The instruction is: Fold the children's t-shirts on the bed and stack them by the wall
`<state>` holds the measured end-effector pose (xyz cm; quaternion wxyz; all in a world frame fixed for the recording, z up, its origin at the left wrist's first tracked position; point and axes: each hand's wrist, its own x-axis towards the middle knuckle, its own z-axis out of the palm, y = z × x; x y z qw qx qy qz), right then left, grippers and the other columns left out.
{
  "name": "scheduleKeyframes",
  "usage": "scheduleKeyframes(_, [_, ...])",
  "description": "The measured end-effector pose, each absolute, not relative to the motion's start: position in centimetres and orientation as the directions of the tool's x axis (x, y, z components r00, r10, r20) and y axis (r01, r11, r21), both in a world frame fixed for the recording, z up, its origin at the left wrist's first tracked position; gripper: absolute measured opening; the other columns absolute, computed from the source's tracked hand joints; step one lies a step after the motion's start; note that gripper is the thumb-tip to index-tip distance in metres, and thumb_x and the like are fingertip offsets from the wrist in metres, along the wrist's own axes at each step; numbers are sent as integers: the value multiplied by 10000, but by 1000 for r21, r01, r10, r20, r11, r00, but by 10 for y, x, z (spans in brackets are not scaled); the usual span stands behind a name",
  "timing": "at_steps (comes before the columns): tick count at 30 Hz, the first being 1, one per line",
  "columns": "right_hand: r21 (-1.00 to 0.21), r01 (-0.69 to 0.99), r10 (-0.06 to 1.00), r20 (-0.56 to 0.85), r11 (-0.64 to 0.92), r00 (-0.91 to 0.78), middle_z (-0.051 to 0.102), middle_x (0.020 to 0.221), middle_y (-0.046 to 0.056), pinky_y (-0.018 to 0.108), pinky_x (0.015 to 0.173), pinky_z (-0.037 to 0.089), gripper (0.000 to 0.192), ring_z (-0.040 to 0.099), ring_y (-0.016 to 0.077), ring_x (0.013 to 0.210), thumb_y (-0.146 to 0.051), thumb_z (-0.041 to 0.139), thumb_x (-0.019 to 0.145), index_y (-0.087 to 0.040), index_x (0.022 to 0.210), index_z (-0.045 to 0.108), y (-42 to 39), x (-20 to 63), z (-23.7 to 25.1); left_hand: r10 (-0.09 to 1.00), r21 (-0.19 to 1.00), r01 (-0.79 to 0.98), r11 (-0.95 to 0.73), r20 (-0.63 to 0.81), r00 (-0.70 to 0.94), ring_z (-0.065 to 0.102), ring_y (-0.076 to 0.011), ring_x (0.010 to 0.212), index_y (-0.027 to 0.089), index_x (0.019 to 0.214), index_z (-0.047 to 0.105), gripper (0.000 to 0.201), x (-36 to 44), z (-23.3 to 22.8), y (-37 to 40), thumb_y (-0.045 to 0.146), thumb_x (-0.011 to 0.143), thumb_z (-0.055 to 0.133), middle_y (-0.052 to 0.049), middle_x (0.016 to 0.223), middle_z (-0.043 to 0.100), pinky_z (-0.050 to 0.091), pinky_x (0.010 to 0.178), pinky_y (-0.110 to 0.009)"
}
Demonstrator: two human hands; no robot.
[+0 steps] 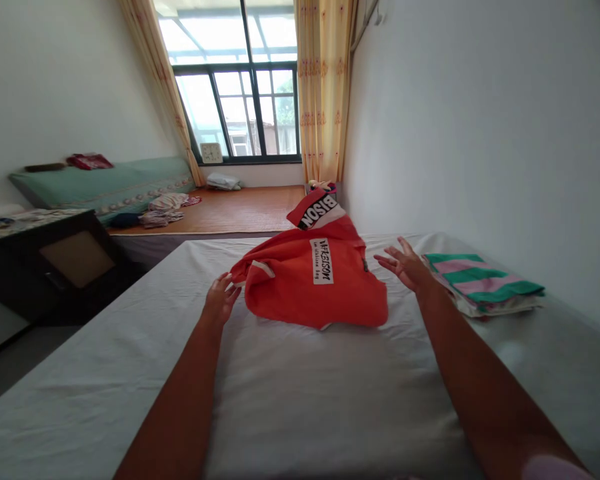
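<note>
A red shirt [290, 270] with white and black lettering patches lies rumpled on a pale bed sheet. One lettered part of it sticks up at the far end, and a white-trimmed edge is folded over on the left. My left hand [221, 299] pinches the shirt's left edge between thumb and fingers. To the right of the shirt, my right hand [405, 265] hovers with its fingers spread, apart from the cloth and holding nothing. Just beyond that hand sits a folded stack of clothes [485, 280], topped by a green and pink striped piece.
The sheet-covered bed [130, 360] meets a white wall [480, 133] on the right. Behind it, a platform with a brown mat [250, 207] holds loose clothes [165, 210] under the window. A dark cabinet [45, 267] stands left. A clock [211, 153] rests by the window.
</note>
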<state>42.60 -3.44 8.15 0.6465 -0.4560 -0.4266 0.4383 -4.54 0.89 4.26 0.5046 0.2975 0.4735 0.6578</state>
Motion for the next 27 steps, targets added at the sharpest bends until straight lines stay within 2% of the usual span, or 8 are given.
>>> scheduleKeyframes(5, [-968,243,980,-12,-61,198,660,1083,94,222,629,540,283,679,138,788,-427,501,897,-208,1071,536,-30,429,36,882,999,-31,7,-21,-472,620,-153,843,209,1033,620,329,-69,12,21,283,712,630,-53,1022,631,483,653,-240])
scheduleKeyframes(9, [-724,623,955,-245,-296,170,668,687,74,221,445,441,506,596,131,475,-658,446,855,-165,847,563,-34,419,27,932,940,332,-74,183,-311,623,-213,893,182,1110,629,444,-58,5,22,405,725,631,-92,1050,639,508,775,-342])
scheduleKeyframes(12, [-624,743,951,-306,-242,53,600,524,48,225,431,394,600,551,129,437,-752,457,783,-174,653,554,-35,412,20,942,810,561,-170,301,-148,599,-273,1021,166,1134,630,498,-39,4,19,426,710,660,-124,1070,643,456,937,-413])
scheduleKeyframes(14, [-612,784,978,-205,-99,-37,565,496,17,227,456,382,544,531,125,469,-703,618,694,-182,569,520,-36,406,15,928,747,622,-234,362,-85,531,-303,1166,171,1176,609,539,-28,5,17,368,680,687,-137,1171,619,386,1033,-422])
scheduleKeyframes(17, [-739,666,990,9,100,-138,578,590,-14,233,532,421,441,535,133,582,-573,735,627,-182,609,533,-39,395,16,930,782,569,-252,359,-82,503,-296,1217,198,1250,561,645,-22,11,14,206,613,663,-111,1252,591,404,1024,-384])
scheduleKeyframes(20, [-964,246,986,66,103,-156,646,780,6,249,608,485,386,587,149,690,-551,663,735,-195,867,597,-47,391,29,982,935,330,-128,166,-91,639,-247,948,204,1290,521,736,-35,24,10,141,560,592,-78,1076,660,526,794,-343])
scheduleKeyframes(22, [-998,25,984,49,54,-171,660,825,18,239,592,498,398,606,141,679,-533,650,773,-211,999,583,-53,399,38,997,987,163,-9,21,-74,651,-197,762,197,1255,539,712,-54,36,3,152,545,577,-51,950,676,530,643,-291])
scheduleKeyframes(27, [-976,151,895,-203,-154,-398,622,620,-22,181,431,432,435,542,85,438,-504,710,750,-167,989,573,-63,434,34,934,896,391,209,-301,191,616,-187,601,159,999,677,465,-97,57,-21,261,547,714,-36,738,672,488,516,-261])
